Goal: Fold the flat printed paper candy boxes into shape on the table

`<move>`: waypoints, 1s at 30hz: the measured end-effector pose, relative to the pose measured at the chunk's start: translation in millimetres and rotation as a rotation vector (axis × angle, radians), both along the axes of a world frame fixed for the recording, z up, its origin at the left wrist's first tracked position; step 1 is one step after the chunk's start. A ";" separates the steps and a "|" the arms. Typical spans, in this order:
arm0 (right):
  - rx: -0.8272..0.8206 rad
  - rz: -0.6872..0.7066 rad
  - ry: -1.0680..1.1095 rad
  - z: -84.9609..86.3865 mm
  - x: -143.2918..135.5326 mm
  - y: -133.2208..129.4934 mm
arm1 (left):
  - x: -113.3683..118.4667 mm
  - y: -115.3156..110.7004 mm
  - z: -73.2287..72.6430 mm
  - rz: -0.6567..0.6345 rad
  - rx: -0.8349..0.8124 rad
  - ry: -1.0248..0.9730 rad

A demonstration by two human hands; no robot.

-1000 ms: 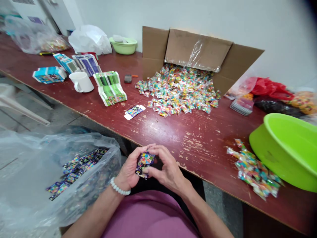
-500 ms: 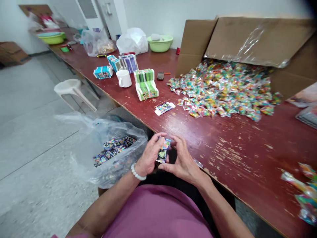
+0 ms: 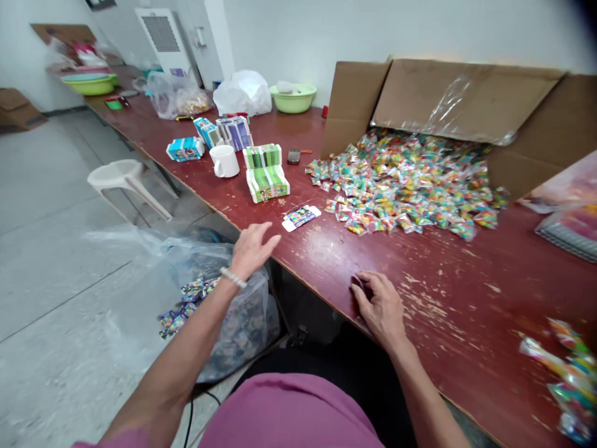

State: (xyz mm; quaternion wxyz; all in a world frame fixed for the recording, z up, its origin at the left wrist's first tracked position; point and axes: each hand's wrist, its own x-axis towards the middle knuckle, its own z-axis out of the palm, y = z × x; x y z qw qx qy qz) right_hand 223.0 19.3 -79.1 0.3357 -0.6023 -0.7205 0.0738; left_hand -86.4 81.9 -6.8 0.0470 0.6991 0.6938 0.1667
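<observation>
My left hand (image 3: pixel 254 250) is in the air over the table's front edge, thumb apart from its fingers and nothing in it. A small flattened printed carton (image 3: pixel 301 218) with white flaps lies on the table just beyond it. Below my left forearm, a clear plastic bag (image 3: pixel 247 336) holds many small dark printed packs (image 3: pixel 189 302). My right hand (image 3: pixel 381 308) rests near the table edge, fingers curled and thumb apart, with no object visible in it. Wrapped candies (image 3: pixel 405 180) lie in a heap beyond my right hand.
A cardboard box (image 3: pixel 466 99) lies open behind the candies. Bundles of green cartons (image 3: pixel 267 177), purple cartons (image 3: pixel 236 132) and blue cartons (image 3: pixel 185 149) stand near a white mug (image 3: pixel 224 160). A white stool (image 3: pixel 125 177) is on the floor at left. More candies (image 3: pixel 573 379) lie at right.
The small printed pack held between both hands is out of them now. My left hand has moved up and left toward the flat carton; my right hand has moved right onto the table.
</observation>
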 end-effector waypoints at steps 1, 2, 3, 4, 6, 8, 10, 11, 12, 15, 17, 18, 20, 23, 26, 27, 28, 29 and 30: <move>0.005 0.009 0.010 0.6 -0.7 -0.6 | 15.2 20.8 -3.5 0.014 0.004 0.020; 0.008 0.015 0.023 1.6 -0.8 -0.9 | 27.7 40.3 -6.7 0.027 -0.001 0.042; 0.011 0.018 0.033 2.8 -0.6 -1.0 | 37.1 57.5 -9.4 0.036 -0.011 0.059; 0.014 0.019 0.039 4.0 -0.3 -1.0 | 43.6 72.2 -11.6 0.039 -0.026 0.077; 0.017 0.020 0.044 5.9 0.1 -0.6 | 49.1 93.1 -14.4 0.026 -0.068 0.111; 0.014 0.019 0.049 7.2 -0.3 -0.2 | 48.5 104.0 -15.3 0.004 -0.107 0.134; 0.006 0.018 0.050 8.0 -1.3 0.1 | 46.2 107.4 -15.3 -0.009 -0.124 0.147; 0.002 0.017 0.049 8.2 -1.8 0.2 | 45.1 107.2 -15.3 -0.010 -0.123 0.149; -0.001 0.015 0.047 8.3 -2.1 0.3 | 44.3 106.2 -15.3 -0.008 -0.119 0.149; -0.014 0.012 0.046 8.2 -2.0 0.8 | 42.9 100.7 -14.5 0.027 -0.086 0.135; -0.030 0.011 0.059 8.1 -1.1 1.4 | 43.0 95.1 -11.9 0.056 -0.043 0.125; -0.041 0.009 0.074 8.3 -0.7 1.8 | 43.7 90.8 -9.7 0.067 -0.021 0.122; -0.071 -0.005 0.128 9.8 -1.2 2.2 | 47.5 76.8 -4.2 0.056 0.032 0.113; -0.162 -0.060 0.387 16.2 -7.8 -0.8 | 61.3 36.4 2.8 -0.074 0.136 0.061; -0.276 -0.063 0.922 27.2 -21.0 -10.1 | 80.3 -20.0 4.9 -0.284 0.165 -0.036; -0.312 -0.049 1.086 31.3 -25.3 -14.3 | 85.6 -37.5 4.8 -0.336 0.138 -0.094; -0.343 -0.035 1.210 35.3 -28.7 -18.5 | 89.5 -52.5 4.6 -0.361 0.099 -0.178; -0.372 -0.026 1.286 39.1 -31.0 -22.7 | 91.8 -64.0 4.5 -0.363 0.017 -0.297; -0.396 -0.016 1.322 42.7 -32.2 -26.5 | 92.4 -71.7 4.4 -0.357 -0.113 -0.453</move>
